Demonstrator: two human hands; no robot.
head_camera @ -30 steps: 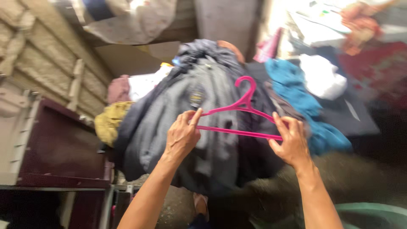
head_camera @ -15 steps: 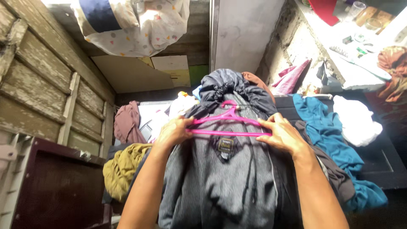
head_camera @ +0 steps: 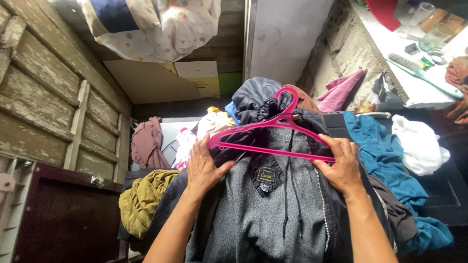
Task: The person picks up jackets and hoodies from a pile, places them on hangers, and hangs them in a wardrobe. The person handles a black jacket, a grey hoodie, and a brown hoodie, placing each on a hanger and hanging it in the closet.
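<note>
Both hands are working a pink hanger (head_camera: pixel 273 139) into a dark hooded jacket (head_camera: pixel 273 214) with grey lining, lying open on a heap of clothes. The left hand (head_camera: pixel 204 168) is gripping the hanger's left end together with the jacket's shoulder, fingers closed around both. The right hand (head_camera: pixel 343 165) is pressing on the right end of the lower bar, fingers curled over it. The hook is resting against the hood.

Risk, as judged: the hanger's left arm could be slipping out of the shoulder if the cloth bunches, and the drawstring (head_camera: pixel 287 185) hanging beneath the bar could be snagging. A mustard garment (head_camera: pixel 141 199) and a blue cloth (head_camera: pixel 385 156) are crowding the jacket on either side.
</note>
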